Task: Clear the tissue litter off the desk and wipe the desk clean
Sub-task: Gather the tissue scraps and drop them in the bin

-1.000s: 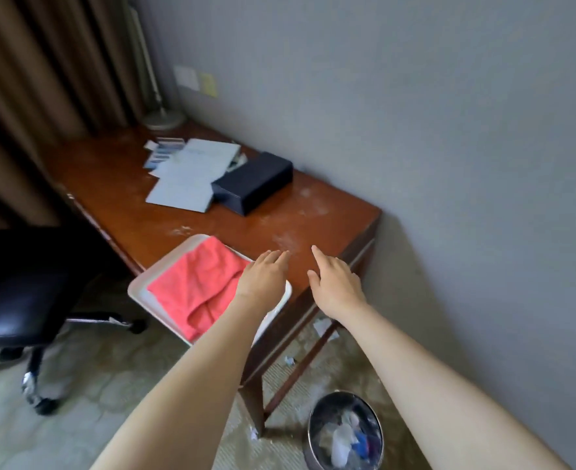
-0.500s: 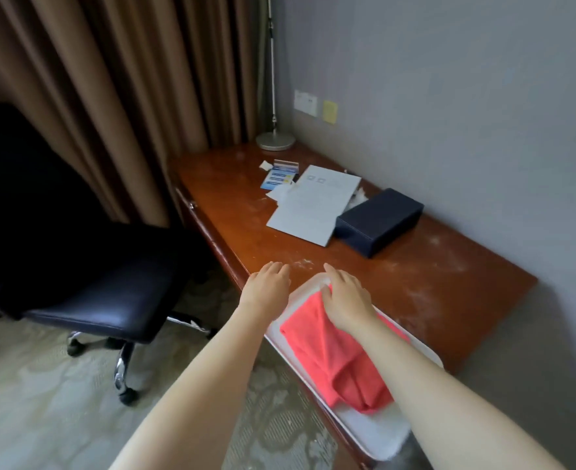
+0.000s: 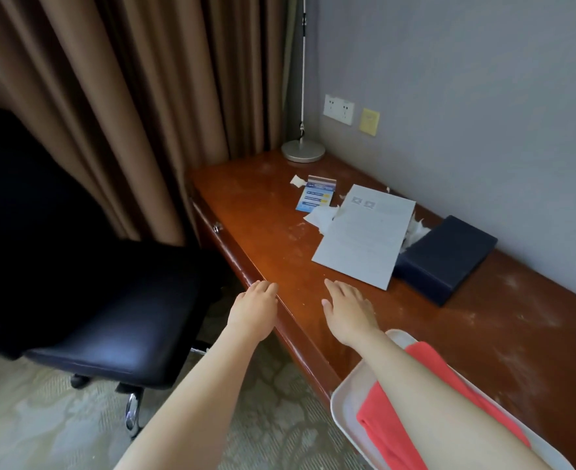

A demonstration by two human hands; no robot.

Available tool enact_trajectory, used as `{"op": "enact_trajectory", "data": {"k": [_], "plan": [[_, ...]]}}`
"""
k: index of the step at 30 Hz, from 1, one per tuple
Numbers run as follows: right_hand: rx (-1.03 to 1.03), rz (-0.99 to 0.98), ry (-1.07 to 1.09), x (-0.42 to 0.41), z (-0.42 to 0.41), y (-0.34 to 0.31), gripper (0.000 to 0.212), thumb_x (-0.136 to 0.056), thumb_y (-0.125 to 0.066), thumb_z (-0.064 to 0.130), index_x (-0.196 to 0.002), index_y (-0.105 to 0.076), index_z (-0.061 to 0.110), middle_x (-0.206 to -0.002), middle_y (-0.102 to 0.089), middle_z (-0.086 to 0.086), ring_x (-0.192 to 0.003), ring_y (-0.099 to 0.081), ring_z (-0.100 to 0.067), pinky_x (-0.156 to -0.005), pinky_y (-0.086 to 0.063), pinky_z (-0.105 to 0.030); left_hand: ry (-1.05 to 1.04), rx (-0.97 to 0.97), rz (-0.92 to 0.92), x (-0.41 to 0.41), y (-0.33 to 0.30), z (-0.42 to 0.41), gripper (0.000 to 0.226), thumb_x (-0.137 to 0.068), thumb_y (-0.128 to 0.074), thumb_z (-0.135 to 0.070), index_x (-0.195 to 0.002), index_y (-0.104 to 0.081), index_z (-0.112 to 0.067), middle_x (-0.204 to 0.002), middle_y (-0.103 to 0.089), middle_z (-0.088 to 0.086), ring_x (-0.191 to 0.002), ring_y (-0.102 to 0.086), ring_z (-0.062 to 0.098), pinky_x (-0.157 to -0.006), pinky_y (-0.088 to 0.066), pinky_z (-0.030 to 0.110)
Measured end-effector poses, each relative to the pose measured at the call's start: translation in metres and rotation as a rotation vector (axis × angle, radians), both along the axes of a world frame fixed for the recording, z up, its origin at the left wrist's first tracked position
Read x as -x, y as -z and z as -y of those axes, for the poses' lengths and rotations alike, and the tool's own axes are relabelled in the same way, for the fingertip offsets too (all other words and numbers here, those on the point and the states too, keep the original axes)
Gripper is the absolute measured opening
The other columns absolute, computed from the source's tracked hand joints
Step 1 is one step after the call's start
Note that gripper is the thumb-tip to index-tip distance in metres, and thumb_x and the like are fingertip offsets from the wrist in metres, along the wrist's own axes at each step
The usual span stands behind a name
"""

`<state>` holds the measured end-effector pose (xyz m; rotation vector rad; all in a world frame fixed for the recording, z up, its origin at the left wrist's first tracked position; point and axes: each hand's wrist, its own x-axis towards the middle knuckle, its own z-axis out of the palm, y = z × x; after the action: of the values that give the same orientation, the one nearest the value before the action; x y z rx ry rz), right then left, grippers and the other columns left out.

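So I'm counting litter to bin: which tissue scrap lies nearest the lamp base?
The small scrap left of the blue card. The tissue by the paper and the tissue by the box lie farther from the lamp base.

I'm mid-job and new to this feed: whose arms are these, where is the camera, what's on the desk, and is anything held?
No machine here: these are a person's bare arms, seen from a camera on their head looking down. The left hand hovers at the desk edge, the right hand over the wood; both are open and hold nothing. On the desk lie tissue scraps, a paper sheet, a blue leaflet, a dark box and a lamp base. A red cloth sits in a white tray at the near edge.
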<state>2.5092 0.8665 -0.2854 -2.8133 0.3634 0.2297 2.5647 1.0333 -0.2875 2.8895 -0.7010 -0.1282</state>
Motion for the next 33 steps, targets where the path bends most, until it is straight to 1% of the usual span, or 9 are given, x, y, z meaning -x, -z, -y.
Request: {"op": "enact_trajectory", "data": {"k": [4, 8, 11, 13, 17, 22, 26, 30, 33], "plan": [[0.03, 0.021, 0.013, -0.055, 0.007, 0.002, 0.052, -0.102, -0.028, 0.038, -0.15, -0.015, 0.024, -0.157, -0.018, -0.001, -0.145, -0.017, -0.022, -0.116, -0.023, -0.046, 0.018, -0.007, -0.013, -0.05, -0.001, 0.005, 0.041, -0.103, -0.032, -0.019, -0.143, -0.031, -0.013, -0.149, -0.033, 0.005, -0.141, -0.025, 0.021, -0.112, -0.029, 0.035], [-0.008, 0.049, 0.039, -0.115, 0.021, 0.008, 0.05, -0.102, -0.028, 0.033, -0.15, -0.015, 0.024, -0.156, -0.02, -0.002, -0.144, -0.019, -0.022, -0.116, -0.023, -0.046, 0.028, -0.038, -0.043, -0.115, -0.006, 0.028, 0.044, -0.103, -0.03, -0.02, -0.146, -0.027, -0.013, -0.152, -0.029, 0.006, -0.143, -0.021, 0.022, -0.115, -0.025, 0.037], [-0.038, 0.048, 0.067, -0.153, 0.04, 0.016, 0.05, -0.103, -0.028, 0.03, -0.15, -0.017, 0.021, -0.156, -0.021, -0.003, -0.143, -0.021, -0.022, -0.116, -0.023, -0.042, 0.059, -0.043, -0.049, -0.156, -0.009, 0.055, 0.043, -0.103, -0.029, -0.02, -0.145, -0.029, -0.014, -0.152, -0.03, 0.005, -0.142, -0.025, 0.022, -0.114, -0.027, 0.035], [-0.024, 0.04, 0.073, -0.173, 0.051, 0.021, 0.049, -0.102, -0.029, 0.028, -0.149, -0.019, 0.018, -0.154, -0.025, -0.004, -0.14, -0.027, -0.023, -0.114, -0.027, -0.037, 0.087, -0.047, -0.048, -0.175, -0.005, 0.068, 0.042, -0.103, -0.029, -0.019, -0.145, -0.03, -0.015, -0.151, -0.031, 0.004, -0.14, -0.027, 0.021, -0.113, -0.029, 0.033], [-0.033, 0.013, 0.094, -0.202, 0.066, 0.028, 0.048, -0.102, -0.031, 0.027, -0.148, -0.023, 0.015, -0.151, -0.029, -0.005, -0.137, -0.031, -0.022, -0.111, -0.029, -0.033, 0.096, -0.084, -0.107, -0.211, 0.007, 0.081, 0.044, -0.103, -0.029, -0.02, -0.147, -0.026, -0.017, -0.154, -0.026, 0.003, -0.143, -0.023, 0.021, -0.115, -0.026, 0.033], [-0.026, -0.029, 0.086, -0.222, 0.079, 0.035, 0.052, -0.102, -0.034, 0.021, -0.15, -0.015, 0.01, -0.156, -0.018, -0.005, -0.143, -0.02, -0.022, -0.116, -0.018, -0.031, 0.067, -0.095, -0.137, -0.26, 0.017, 0.096, 0.045, -0.103, -0.03, -0.02, -0.148, -0.023, -0.016, -0.155, -0.024, 0.005, -0.143, -0.021, 0.022, -0.115, -0.027, 0.034], [0.062, -0.083, 0.108, -0.244, 0.091, 0.05, 0.056, -0.099, -0.036, 0.017, -0.15, -0.013, 0.009, -0.158, -0.011, -0.004, -0.145, -0.01, -0.021, -0.118, -0.01, -0.033, 0.135, -0.105, -0.153, -0.294, 0.027, 0.112, 0.047, -0.103, -0.032, -0.019, -0.148, -0.022, -0.018, -0.155, -0.023, 0.004, -0.144, -0.021, 0.022, -0.114, -0.028, 0.034], [0.132, -0.163, 0.18, -0.273, 0.096, 0.051, 0.067, -0.097, -0.04, 0.022, -0.151, -0.002, 0.009, -0.159, 0.004, -0.001, -0.146, 0.01, -0.019, -0.117, 0.007, -0.037, 0.207, -0.109, -0.177, -0.343, 0.033, 0.126, 0.046, -0.102, -0.033, -0.017, -0.147, -0.024, -0.016, -0.154, -0.024, 0.005, -0.142, -0.024, 0.022, -0.113, -0.029, 0.035], [0.285, -0.243, 0.24, -0.298, 0.096, 0.055, 0.072, -0.097, -0.042, 0.028, -0.15, 0.002, 0.007, -0.159, 0.003, -0.004, -0.146, 0.014, -0.024, -0.114, 0.014, -0.044, 0.263, -0.107, -0.165, -0.386, 0.035, 0.136, 0.045, -0.101, -0.032, -0.015, -0.146, -0.028, -0.015, -0.153, -0.027, 0.006, -0.14, -0.028, 0.022, -0.11, -0.032, 0.035]]}}
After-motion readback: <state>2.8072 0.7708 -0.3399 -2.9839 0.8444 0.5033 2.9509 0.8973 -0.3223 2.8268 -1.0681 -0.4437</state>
